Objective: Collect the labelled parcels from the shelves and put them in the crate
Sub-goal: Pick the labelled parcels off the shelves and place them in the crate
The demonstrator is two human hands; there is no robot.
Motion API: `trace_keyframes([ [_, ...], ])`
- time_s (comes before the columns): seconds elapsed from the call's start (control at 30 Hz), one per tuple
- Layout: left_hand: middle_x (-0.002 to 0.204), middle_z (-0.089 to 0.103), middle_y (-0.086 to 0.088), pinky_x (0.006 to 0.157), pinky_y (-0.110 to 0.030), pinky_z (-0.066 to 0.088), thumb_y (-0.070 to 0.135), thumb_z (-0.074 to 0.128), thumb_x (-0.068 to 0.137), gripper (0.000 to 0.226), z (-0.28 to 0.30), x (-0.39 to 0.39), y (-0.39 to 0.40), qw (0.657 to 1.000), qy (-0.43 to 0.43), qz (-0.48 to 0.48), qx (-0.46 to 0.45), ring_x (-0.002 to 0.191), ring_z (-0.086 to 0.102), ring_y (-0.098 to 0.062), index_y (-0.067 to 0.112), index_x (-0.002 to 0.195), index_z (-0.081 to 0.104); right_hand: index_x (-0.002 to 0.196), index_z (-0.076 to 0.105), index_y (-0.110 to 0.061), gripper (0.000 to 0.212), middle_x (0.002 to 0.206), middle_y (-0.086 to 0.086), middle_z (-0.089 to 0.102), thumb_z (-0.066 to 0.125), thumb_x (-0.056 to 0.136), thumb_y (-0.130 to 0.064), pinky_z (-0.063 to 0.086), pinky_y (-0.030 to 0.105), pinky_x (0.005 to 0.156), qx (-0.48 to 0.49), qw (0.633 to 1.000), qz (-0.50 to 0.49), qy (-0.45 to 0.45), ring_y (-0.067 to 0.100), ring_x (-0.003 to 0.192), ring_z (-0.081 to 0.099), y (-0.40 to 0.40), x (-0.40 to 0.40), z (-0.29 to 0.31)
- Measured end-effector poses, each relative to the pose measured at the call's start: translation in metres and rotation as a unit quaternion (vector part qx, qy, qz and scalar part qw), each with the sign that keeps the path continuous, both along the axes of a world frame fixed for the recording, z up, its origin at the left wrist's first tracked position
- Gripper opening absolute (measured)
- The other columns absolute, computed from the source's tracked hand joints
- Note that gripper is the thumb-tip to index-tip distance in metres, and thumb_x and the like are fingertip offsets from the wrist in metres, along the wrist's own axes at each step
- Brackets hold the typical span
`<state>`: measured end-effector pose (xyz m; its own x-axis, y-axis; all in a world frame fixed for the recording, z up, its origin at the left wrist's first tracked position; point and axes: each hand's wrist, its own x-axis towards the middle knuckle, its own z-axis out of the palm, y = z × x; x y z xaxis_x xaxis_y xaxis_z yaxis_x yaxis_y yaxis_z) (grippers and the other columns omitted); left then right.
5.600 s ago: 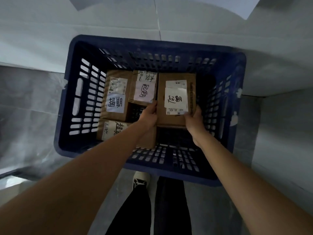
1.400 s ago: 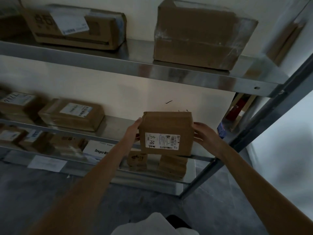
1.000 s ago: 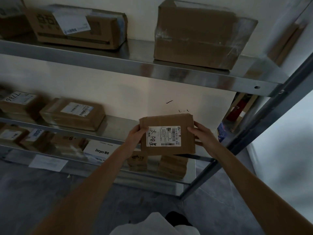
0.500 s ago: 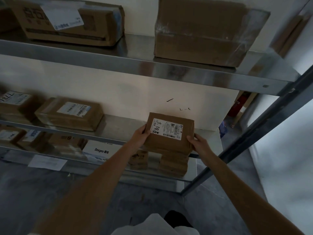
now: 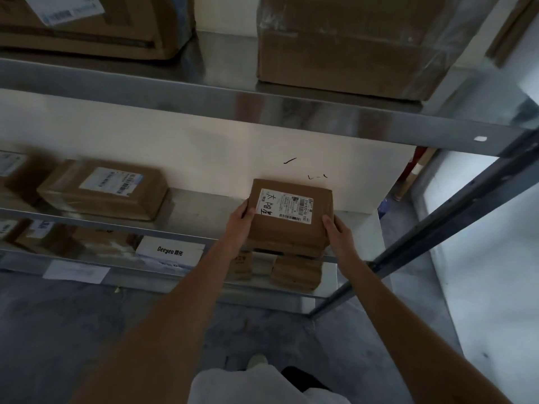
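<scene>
Two hands grip one labelled parcel point(image 5: 290, 218) in the head view: the left hand point(image 5: 240, 225) wraps its left edge, the right hand point(image 5: 335, 233) curls round its right edge, both closed on the cardboard. The parcel sits between them, at the front of the middle shelf point(image 5: 189, 212), label up. This looks like the collecting step; next it must travel to the crate, which is out of sight.

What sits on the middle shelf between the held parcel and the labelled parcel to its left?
Nothing: in the head view, bare metal shelf separates the held parcel, gripped by the left hand and right hand, from the labelled parcel.
</scene>
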<state>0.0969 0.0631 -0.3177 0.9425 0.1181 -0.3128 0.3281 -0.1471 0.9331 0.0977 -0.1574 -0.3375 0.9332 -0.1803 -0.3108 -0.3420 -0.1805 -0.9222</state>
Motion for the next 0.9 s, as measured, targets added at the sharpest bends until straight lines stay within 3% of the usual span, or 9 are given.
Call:
trace_keyframes([
  [0.13, 0.135, 0.054, -0.007, 0.102, -0.034, 0.039, 0.023, 0.036, 0.104, 0.038, -0.001, -0.003, -0.003, 1.0, -0.008, 0.022, 0.003, 0.126, 0.047, -0.024, 0.018, 0.141, 0.044, 0.132, 0.055, -0.023, 0.036, 0.097, -0.015, 0.064, 0.047, 0.1, -0.038, 0.053, 0.031, 0.08, -0.003, 1.0, -0.01, -0.007, 0.006, 0.086, 0.061, 0.0, -0.002, -0.005],
  [0.27, 0.136, 0.052, -0.011, 0.102, -0.037, 0.038, 0.024, 0.036, 0.103, 0.039, -0.001, -0.005, -0.01, 0.998, -0.014, 0.051, 0.016, 0.127, 0.046, -0.028, 0.012, 0.14, 0.043, 0.134, 0.054, -0.028, 0.039, 0.098, -0.016, 0.064, 0.049, 0.098, -0.044, 0.054, 0.031, 0.079, -0.005, 1.0, -0.015, 0.004, 0.01, 0.092, 0.062, -0.002, -0.001, -0.008],
  [0.33, 0.135, 0.053, -0.011, 0.099, -0.035, 0.039, 0.023, 0.037, 0.103, 0.039, -0.002, -0.005, -0.012, 0.998, -0.012, 0.06, 0.015, 0.125, 0.047, -0.027, 0.012, 0.14, 0.044, 0.136, 0.053, -0.027, 0.041, 0.102, -0.013, 0.065, 0.049, 0.098, -0.043, 0.054, 0.032, 0.083, 0.001, 1.0, -0.016, 0.004, 0.012, 0.096, 0.063, -0.004, 0.0, -0.009],
  [0.47, 0.133, 0.054, -0.009, 0.094, -0.028, 0.037, 0.02, 0.038, 0.103, 0.038, -0.003, -0.004, -0.013, 0.997, -0.01, 0.076, 0.011, 0.115, 0.047, -0.016, 0.013, 0.139, 0.046, 0.138, 0.05, -0.018, 0.04, 0.108, -0.003, 0.063, 0.048, 0.101, -0.031, 0.048, 0.016, 0.07, 0.048, 0.999, -0.015, -0.006, 0.001, 0.09, 0.058, -0.003, -0.001, -0.005],
  [0.6, 0.134, 0.052, -0.011, 0.093, -0.026, 0.035, 0.017, 0.037, 0.103, 0.039, -0.001, -0.002, -0.02, 0.994, -0.007, 0.1, 0.037, 0.11, 0.044, -0.014, 0.01, 0.141, 0.043, 0.141, 0.046, -0.018, 0.042, 0.119, 0.004, 0.063, 0.047, 0.101, -0.032, 0.047, 0.017, 0.067, 0.046, 0.999, -0.002, -0.001, 0.007, 0.092, 0.06, -0.006, 0.0, -0.003],
  [0.7, 0.145, 0.043, -0.013, 0.104, -0.033, 0.035, 0.017, 0.041, 0.102, 0.05, -0.003, -0.001, -0.028, 0.987, -0.013, 0.154, 0.051, 0.129, 0.043, -0.023, 0.012, 0.149, 0.027, 0.143, 0.042, -0.018, 0.045, 0.13, 0.008, 0.059, 0.046, 0.101, -0.033, 0.049, 0.02, 0.074, 0.021, 1.0, 0.022, 0.007, 0.018, 0.107, 0.059, -0.009, 0.002, 0.003],
  [0.8, 0.156, 0.025, -0.013, 0.116, -0.046, 0.026, 0.024, 0.047, 0.099, 0.066, -0.003, -0.002, -0.036, 0.971, -0.025, 0.233, 0.05, 0.142, 0.027, -0.029, 0.016, 0.153, 0.009, 0.15, 0.032, -0.016, 0.057, 0.145, 0.01, 0.046, 0.049, 0.1, -0.037, 0.043, 0.036, 0.099, -0.024, 0.999, 0.036, 0.024, 0.028, 0.131, 0.047, -0.011, 0.006, 0.014],
  [0.9, 0.158, 0.019, -0.011, 0.117, -0.046, 0.023, 0.036, 0.044, 0.099, 0.067, 0.002, -0.013, -0.038, 0.953, -0.063, 0.266, 0.128, 0.145, 0.021, -0.027, 0.014, 0.153, 0.01, 0.152, 0.027, -0.014, 0.064, 0.155, 0.009, 0.031, 0.048, 0.099, -0.043, 0.028, 0.041, 0.113, -0.11, 0.991, 0.024, -0.068, 0.026, 0.142, 0.03, -0.016, 0.008, 0.031],
])
